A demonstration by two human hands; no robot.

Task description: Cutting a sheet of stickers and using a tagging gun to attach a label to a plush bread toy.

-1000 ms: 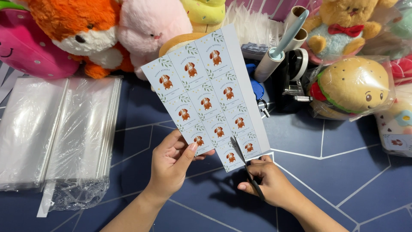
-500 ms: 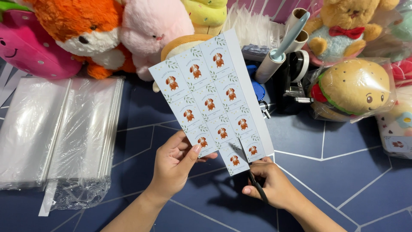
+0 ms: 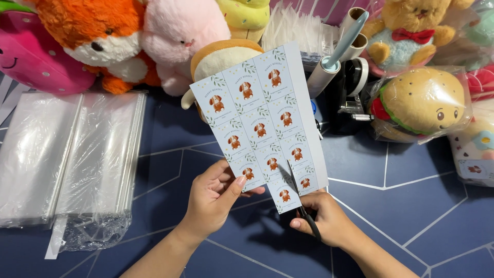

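Left hand [image 3: 213, 198] pinches the pale sticker sheet [image 3: 262, 118]; right hand [image 3: 324, 219] grips scissors [image 3: 301, 206] cutting it

This looks like a small packing station for a plush-toy seller, likely run from a home. Along the back of the dark blue worktop [image 3: 422, 206] sit soft toys: an orange fox plush [image 3: 98, 36], a pink plush [image 3: 180, 36], a teddy bear with a red bow [image 3: 411, 31], and a burger plush [image 3: 422, 103] already sealed in clear wrap. Stacks of clear plastic bags [image 3: 67, 159] lie at the left. A black tape dispenser [image 3: 350, 92], a lint roller [image 3: 337, 54] and a sheet of printed labels [image 3: 262, 118] complete the packaging kit.
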